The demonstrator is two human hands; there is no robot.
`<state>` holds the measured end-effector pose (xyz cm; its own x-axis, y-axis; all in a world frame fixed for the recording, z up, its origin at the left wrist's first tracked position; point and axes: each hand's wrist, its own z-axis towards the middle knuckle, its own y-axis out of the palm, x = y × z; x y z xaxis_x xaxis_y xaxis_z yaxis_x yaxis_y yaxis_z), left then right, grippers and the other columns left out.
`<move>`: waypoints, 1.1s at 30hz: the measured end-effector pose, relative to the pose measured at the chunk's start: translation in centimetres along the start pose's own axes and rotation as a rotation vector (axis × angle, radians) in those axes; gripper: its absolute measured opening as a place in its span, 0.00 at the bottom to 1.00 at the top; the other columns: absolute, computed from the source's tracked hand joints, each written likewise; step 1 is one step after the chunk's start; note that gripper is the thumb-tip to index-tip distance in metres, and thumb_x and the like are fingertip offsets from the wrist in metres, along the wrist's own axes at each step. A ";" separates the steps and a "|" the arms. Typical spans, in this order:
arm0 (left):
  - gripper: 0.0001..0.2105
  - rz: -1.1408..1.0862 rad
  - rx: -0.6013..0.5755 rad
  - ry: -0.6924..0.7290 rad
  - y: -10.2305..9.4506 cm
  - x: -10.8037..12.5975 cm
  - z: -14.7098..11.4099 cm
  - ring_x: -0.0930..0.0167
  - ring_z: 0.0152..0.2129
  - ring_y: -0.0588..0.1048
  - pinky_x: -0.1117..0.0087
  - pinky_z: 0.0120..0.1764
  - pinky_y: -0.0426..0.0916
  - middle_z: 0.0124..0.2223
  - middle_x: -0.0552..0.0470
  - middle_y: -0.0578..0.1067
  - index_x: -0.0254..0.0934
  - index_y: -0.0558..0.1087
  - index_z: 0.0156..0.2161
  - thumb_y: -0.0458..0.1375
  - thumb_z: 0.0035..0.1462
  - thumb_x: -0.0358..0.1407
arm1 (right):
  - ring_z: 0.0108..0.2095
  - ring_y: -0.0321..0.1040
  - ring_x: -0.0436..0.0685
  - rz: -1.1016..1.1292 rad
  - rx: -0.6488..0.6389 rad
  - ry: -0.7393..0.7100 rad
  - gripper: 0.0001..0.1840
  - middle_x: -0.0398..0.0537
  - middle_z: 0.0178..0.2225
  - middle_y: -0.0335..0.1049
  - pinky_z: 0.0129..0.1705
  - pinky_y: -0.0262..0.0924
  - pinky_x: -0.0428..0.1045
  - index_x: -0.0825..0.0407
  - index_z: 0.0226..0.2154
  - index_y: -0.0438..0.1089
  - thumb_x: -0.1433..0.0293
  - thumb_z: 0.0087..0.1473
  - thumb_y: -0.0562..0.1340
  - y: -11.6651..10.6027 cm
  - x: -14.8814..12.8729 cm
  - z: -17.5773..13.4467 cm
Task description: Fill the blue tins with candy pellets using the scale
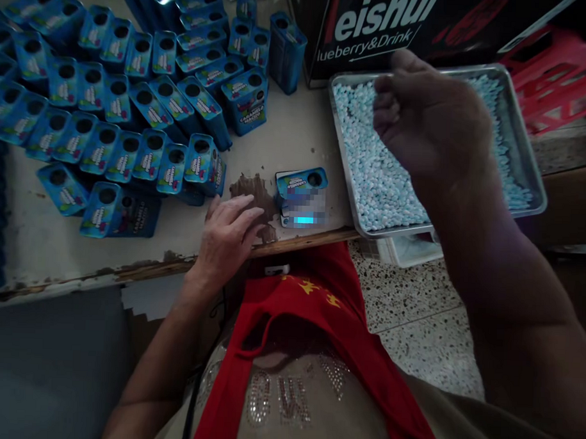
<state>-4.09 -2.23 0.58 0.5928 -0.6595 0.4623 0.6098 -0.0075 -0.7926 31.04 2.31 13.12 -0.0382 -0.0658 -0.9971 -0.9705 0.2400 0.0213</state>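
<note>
The right hand [431, 122], fingers curled, load indeterminable, is hovering over pellets [372, 161]; a loose grip is risking spillage. Left hand [229, 230], fingers loosely spread, is risking nudging the nearest tin [199, 157].

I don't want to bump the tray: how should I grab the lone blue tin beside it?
Probably hold the blue tin by its broad faces, from the left: it looks upright, round opening up, with your left hand that side and the tray opposite.

Black box [367, 30] cut off above, pellets [381, 178] partly hidden (behind right fingers [385, 114]), lit display [304, 220] pixelated.
</note>
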 end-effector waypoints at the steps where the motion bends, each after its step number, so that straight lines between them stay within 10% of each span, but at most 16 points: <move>1: 0.08 0.005 -0.011 -0.007 0.0 0.0 0.0 0.54 0.61 0.83 0.42 0.75 0.68 0.64 0.41 0.84 0.43 0.84 0.57 0.66 0.77 0.36 | 0.57 0.76 0.63 0.066 0.067 0.054 0.10 0.45 0.47 0.80 0.53 0.83 0.56 0.38 0.35 0.76 0.70 0.64 0.73 -1.0 0.8 0.5; 9: 0.10 -0.022 -0.040 -0.024 0.2 -0.1 -0.1 0.53 0.62 0.83 0.43 0.75 0.69 0.65 0.40 0.83 0.41 0.85 0.58 0.66 0.77 0.36 | 0.50 0.81 0.52 0.220 0.163 0.423 0.16 0.47 0.48 0.79 0.50 0.82 0.41 0.47 0.42 0.78 0.84 0.61 0.67 -1.6 5.9 -1.1; 16: 0.11 -0.100 -0.007 -0.052 0.3 -0.1 0.4 0.54 0.62 0.82 0.43 0.75 0.69 0.64 0.42 0.83 0.44 0.84 0.59 0.68 0.74 0.35 | 0.30 0.74 0.46 0.130 -0.064 0.382 0.04 0.45 0.36 0.79 0.30 0.73 0.38 0.52 0.40 0.81 0.76 0.68 0.73 0.7 2.6 -1.8; 33: 0.25 -0.183 0.034 -0.136 0.9 0.8 1.2 0.55 0.64 0.81 0.54 0.71 0.75 0.66 0.42 0.82 0.41 0.76 0.70 0.71 0.72 0.40 | 0.27 0.70 0.49 0.029 -0.163 0.340 0.08 0.42 0.32 0.75 0.30 0.71 0.46 0.49 0.39 0.78 0.67 0.63 0.76 -0.4 3.4 -1.9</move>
<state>-2.45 -1.86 0.69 0.5345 -0.5423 0.6482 0.7297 -0.0908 -0.6777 30.82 0.19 9.83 -0.1164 -0.3851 -0.9155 -0.9920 0.0906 0.0880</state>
